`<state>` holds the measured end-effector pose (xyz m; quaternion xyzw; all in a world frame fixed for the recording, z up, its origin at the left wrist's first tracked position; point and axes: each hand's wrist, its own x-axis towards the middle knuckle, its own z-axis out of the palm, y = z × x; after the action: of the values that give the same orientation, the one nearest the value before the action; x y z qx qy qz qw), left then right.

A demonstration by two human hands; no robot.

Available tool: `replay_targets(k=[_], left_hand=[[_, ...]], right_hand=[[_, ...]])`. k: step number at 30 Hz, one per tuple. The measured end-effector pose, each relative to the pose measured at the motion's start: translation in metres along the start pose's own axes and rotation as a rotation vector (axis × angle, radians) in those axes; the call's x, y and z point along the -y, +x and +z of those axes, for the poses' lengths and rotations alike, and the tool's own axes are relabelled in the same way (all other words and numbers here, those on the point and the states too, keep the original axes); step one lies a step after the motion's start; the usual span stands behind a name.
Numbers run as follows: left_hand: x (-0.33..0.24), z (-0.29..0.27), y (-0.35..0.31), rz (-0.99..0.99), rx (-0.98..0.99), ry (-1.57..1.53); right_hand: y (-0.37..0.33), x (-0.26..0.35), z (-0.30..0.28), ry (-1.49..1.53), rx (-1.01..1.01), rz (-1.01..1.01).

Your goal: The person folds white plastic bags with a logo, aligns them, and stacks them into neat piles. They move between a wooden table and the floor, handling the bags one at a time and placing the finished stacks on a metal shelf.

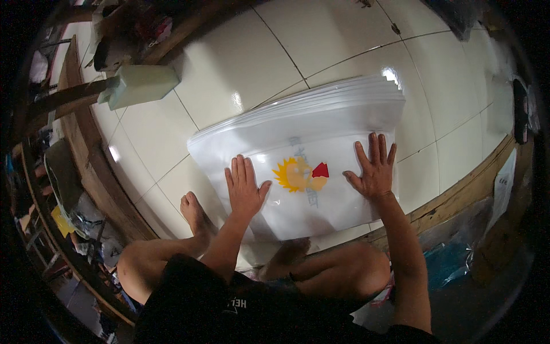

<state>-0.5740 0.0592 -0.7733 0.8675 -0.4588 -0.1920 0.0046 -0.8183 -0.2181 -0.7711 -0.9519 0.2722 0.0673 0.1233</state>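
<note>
A stack of white, glossy plastic sheets or bags (321, 221) lies on the floor in front of me, its far edges fanned out in thin layers. On the top one is a printed picture (293, 175) in yellow and red, with faint grey lettering across it. My left hand (244, 186) rests flat on the left part of the top sheet, fingers pointing away from me. Flat near the right edge lies my right hand (374, 170), its fingers and thumb spread. Neither hand holds anything. The printed picture is between them.
Light tiles (235, 69) cover the floor. A pale jerrycan-like container (142, 86) sits at the far left, beside wooden beams (94, 163). Along the right runs a wooden board (458, 198), with clear and blue plastic (450, 264) near it. My bare foot (195, 212) is left of the stack.
</note>
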Motion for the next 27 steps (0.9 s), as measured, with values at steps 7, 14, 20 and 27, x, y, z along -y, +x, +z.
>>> replay_targets(k=[7, 14, 20, 27], left_hand=[[0.005, -0.004, 0.004, 0.03, -0.022, -0.006], [-0.009, -0.019, 0.012, 0.022, -0.091, -0.056], [-0.134, -0.039, 0.099, 0.383, -0.152, -0.385], [-0.15, -0.01, 0.141, 0.372, -0.151, -0.196]], right_hand=[[0.033, 0.005, -0.012, -0.025, -0.226, -0.077], [0.1, -0.021, -0.018, 0.005, -0.118, -0.235], [0.108, -0.018, -0.021, 0.007, -0.076, -0.246], [0.108, -0.021, -0.018, 0.032, -0.084, -0.209]])
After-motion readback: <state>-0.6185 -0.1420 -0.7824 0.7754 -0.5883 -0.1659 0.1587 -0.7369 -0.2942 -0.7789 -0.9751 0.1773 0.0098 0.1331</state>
